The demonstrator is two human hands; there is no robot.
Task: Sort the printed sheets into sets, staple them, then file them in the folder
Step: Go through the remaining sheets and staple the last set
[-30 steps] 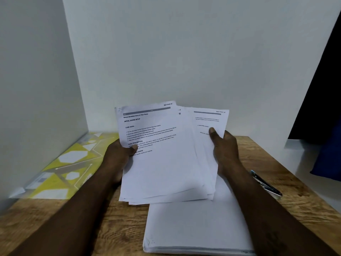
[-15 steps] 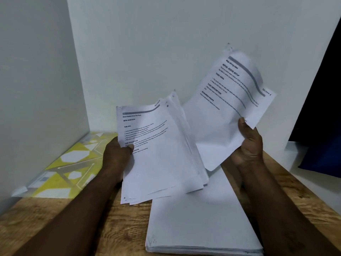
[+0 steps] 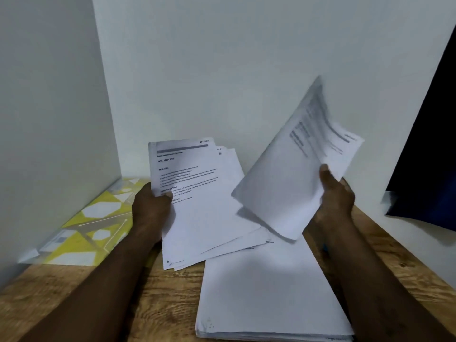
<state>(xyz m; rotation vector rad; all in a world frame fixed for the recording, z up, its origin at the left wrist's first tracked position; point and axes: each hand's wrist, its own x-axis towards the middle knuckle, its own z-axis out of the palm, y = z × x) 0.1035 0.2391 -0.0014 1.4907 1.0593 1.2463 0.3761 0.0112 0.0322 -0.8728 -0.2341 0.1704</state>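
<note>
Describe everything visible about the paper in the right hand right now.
The paper is white printer paper, seemingly one sheet, with a grey header bar and blurred black text on the side facing the camera. It is held aloft, tilted, one corner pointing up. The right hand pinches its right edge, thumb on the front. Its lower left edge overlaps the bundle in the left hand; contact unclear.

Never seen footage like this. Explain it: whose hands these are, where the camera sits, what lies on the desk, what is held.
No machine here: a person works with bare hands, filmed by one camera worn on the head, looking forward and down. The left hand grips a fanned bundle of printed sheets. The right hand pinches a separate sheet, raised and blurred. On the wooden desk lie a white paper stack and, at the left by the wall, a yellow patterned folder.
</note>
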